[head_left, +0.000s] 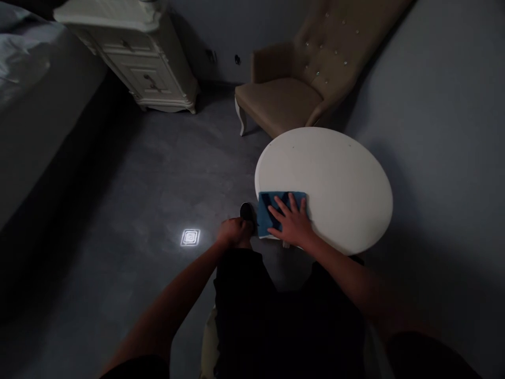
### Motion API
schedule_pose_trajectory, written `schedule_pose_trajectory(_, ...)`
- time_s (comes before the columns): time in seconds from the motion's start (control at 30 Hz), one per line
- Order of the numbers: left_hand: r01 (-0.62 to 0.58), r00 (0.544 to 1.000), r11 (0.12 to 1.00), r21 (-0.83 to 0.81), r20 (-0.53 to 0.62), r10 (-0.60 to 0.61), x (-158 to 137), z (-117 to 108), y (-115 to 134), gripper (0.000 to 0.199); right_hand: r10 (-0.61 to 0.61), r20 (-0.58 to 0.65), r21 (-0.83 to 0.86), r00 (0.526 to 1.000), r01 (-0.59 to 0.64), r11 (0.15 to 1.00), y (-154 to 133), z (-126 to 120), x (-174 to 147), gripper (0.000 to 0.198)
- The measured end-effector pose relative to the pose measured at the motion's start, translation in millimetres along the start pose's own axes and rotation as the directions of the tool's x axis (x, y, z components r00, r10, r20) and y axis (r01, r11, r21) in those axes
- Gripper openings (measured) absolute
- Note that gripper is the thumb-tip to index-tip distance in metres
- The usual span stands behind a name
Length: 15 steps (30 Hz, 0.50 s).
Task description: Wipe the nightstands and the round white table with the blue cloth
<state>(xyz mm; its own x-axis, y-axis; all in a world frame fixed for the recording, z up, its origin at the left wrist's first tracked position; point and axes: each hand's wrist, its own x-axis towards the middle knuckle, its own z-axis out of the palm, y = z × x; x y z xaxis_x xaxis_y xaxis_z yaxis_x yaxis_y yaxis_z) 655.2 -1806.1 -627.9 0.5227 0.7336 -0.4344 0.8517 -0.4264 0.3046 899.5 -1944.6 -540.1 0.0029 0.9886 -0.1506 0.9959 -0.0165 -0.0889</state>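
My right hand (pixel 294 223) lies flat with fingers spread on a blue cloth (pixel 265 223). Under the cloth is the near left part of a round white table (pixel 335 184), and the cloth reaches the table's edge. My left hand (pixel 233 231) rests by my left knee, its fingers curled in and partly hidden, with no object showing in it. Both forearms reach forward from the lower corners of the view.
Beyond the table stands a tan armchair (pixel 280 100) with a buttoned back. A white cabinet (pixel 145 73) is at the back left, beside a bed (pixel 35 121). A bright square light pattern (pixel 190 237) shows on the grey floor (pixel 165 173). A wall (pixel 445 105) runs along the right.
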Motion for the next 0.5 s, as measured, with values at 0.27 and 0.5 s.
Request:
schedule_pose_trajectory(0.27,0.02,0.999,1.0,-0.015,0.031,-0.019,5.7,-8.0,4.6,0.064,-0.052,-0.09,0.067,0.995,0.058,0.996,7.8,-34.9,164.4,0.074)
schedule_pose_trajectory(0.5,0.01,0.995,1.0,0.006,0.102,-0.01,24.4,-12.2,9.4,0.062,0.081,-0.142,0.107,0.987,-0.066,0.992,80.4,-65.3,269.5,0.073)
